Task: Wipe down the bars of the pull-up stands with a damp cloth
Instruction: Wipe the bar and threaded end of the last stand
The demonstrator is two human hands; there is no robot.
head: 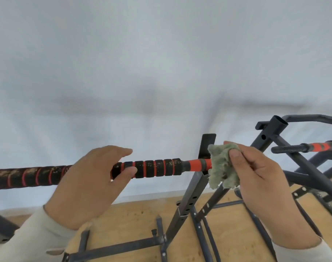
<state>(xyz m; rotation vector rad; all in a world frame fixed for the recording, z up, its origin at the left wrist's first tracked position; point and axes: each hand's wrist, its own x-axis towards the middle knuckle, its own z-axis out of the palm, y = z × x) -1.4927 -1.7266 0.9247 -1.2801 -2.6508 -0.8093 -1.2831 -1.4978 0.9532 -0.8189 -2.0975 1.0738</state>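
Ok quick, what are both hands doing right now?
Left hand: curled round the bar, gripping its foam grip.
Right hand: pinching the green cloth at the bar's orange end.

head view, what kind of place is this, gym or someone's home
Probably a plain indoor workout or storage space, though I can't tell gym from home. Two dark metal pull-up stands, the near stand and a second stand, sit on a wooden floor against a bare white wall.

Left hand (91,184) curled around the padded bar (157,168). Right hand (256,173) pinched a green cloth (221,167) against the bar's orange end, by the dark upright (189,201).
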